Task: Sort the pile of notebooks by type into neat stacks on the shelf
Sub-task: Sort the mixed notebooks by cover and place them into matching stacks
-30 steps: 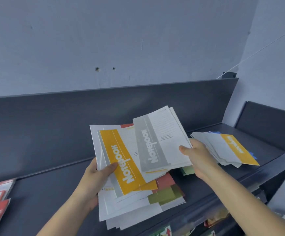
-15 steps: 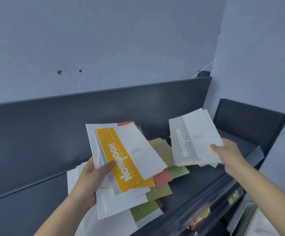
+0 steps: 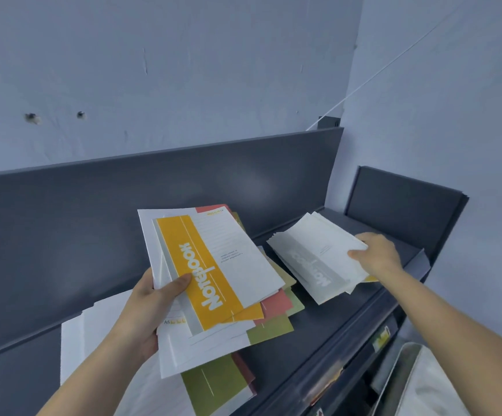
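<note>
From the head view, our left hand (image 3: 150,307) pinches a fanned bundle topped by the yellow notebook (image 3: 213,271) above the loose pile (image 3: 213,382); sheets could slide free. Our right hand (image 3: 375,256) grips the grey notebook (image 3: 315,259) on the skewed right stack (image 3: 278,237), which may spill over the shelf (image 3: 318,334) lip.
</note>
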`<control>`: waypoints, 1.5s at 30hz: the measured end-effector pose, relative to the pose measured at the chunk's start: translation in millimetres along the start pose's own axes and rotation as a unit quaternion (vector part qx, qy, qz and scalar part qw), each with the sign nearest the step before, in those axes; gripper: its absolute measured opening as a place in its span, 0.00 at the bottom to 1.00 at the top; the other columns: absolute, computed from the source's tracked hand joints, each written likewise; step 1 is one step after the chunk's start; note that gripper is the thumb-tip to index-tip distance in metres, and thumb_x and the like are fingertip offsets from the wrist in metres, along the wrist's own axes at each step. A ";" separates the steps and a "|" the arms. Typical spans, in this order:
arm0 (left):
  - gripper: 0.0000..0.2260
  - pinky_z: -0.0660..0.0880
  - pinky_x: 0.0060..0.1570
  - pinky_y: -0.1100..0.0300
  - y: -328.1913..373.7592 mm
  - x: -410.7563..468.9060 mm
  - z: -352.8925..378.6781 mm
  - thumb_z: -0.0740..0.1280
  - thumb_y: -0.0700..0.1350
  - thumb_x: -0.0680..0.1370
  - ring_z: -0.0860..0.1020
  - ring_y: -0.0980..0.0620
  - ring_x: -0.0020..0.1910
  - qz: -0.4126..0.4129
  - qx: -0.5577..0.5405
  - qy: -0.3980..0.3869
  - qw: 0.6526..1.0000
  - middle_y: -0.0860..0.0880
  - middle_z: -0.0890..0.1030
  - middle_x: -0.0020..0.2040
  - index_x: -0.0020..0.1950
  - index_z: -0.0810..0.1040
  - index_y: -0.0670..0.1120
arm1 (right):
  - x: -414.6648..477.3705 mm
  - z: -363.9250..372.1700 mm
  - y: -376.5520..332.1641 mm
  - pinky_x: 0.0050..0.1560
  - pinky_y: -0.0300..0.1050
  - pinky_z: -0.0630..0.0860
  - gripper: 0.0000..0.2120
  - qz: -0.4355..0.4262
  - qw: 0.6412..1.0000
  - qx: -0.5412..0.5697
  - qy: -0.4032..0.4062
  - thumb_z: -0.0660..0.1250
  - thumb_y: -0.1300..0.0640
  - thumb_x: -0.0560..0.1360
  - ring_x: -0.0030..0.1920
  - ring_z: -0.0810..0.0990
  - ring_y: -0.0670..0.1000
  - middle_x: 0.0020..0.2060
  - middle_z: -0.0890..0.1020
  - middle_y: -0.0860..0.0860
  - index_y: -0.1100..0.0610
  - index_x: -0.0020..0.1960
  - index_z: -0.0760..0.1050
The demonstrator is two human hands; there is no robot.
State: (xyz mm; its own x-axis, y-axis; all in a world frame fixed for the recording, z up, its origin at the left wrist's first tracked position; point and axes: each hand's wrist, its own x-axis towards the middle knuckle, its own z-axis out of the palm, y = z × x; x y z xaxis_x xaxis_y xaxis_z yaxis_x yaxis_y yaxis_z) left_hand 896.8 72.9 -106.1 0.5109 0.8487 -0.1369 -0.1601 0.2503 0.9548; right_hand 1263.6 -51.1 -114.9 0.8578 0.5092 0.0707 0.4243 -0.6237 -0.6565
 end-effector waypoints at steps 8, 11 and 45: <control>0.15 0.81 0.43 0.42 -0.1 1.2 7.5 0.69 0.40 0.76 0.85 0.40 0.45 -0.008 0.003 0.000 1.000 0.44 0.85 0.50 0.62 0.74 0.49 | -18.5 9.6 -22.3 0.54 0.50 0.72 0.14 -0.081 0.993 -0.076 0.041 0.64 0.60 0.75 0.60 0.72 0.62 0.58 0.79 0.56 0.58 0.60 0.77; 0.16 0.81 0.42 0.42 -0.1 0.2 11.0 0.70 0.40 0.76 0.85 0.40 0.45 -0.013 0.004 0.000 1.000 0.45 0.86 0.50 0.63 0.74 0.50 | -58.9 10.7 -64.0 0.40 0.44 0.68 0.13 -0.159 0.985 0.048 -0.050 0.62 0.55 0.77 0.40 0.75 0.55 0.37 0.77 0.55 0.64 0.42 0.77; 0.13 0.81 0.46 0.40 8.7 2.7 20.3 0.70 0.45 0.76 0.84 0.42 0.47 0.035 0.066 -0.005 0.997 0.46 0.85 0.52 0.60 0.75 0.49 | -94.0 -5.9 -80.3 0.36 0.43 0.77 0.12 0.011 0.903 0.417 -0.098 0.68 0.72 0.71 0.42 0.81 0.52 0.45 0.83 0.54 0.62 0.53 0.78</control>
State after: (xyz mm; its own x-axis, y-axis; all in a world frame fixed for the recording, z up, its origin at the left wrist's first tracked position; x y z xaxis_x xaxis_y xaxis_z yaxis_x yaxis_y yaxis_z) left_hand 913.9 68.0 -92.8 0.5104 0.8573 -0.0671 -0.0828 0.1266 0.9885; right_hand 1150.6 -52.3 -64.4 0.7616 0.6474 -0.0304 -0.0295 -0.0122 -0.9995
